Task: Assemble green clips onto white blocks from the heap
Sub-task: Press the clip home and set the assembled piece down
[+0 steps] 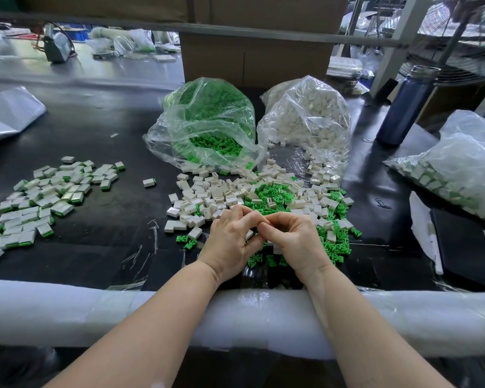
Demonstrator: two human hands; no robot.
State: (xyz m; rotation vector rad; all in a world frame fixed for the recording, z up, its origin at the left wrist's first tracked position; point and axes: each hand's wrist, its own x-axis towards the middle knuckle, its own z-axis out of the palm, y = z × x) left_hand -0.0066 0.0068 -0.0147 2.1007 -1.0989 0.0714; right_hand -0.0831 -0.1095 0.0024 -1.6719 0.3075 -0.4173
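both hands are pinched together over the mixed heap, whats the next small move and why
Probably finish pressing the parts together, then drop the piece on the finished pile to the left. The left hand and right hand meet fingertip to fingertip above the mixed heap, apparently pinching something small, though the fingers hide what it is. Finished white-and-green pieces already lie on that left side.

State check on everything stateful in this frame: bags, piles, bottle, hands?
green clip bag: open, spilling toward heap
white block bag: open, spilling
mixed heap: loose, unassembled
finished pile: assembled, spread out at left
blue bottle: upright, capped
left hand: fingers curled, contents hidden
right hand: fingers curled, contents hidden
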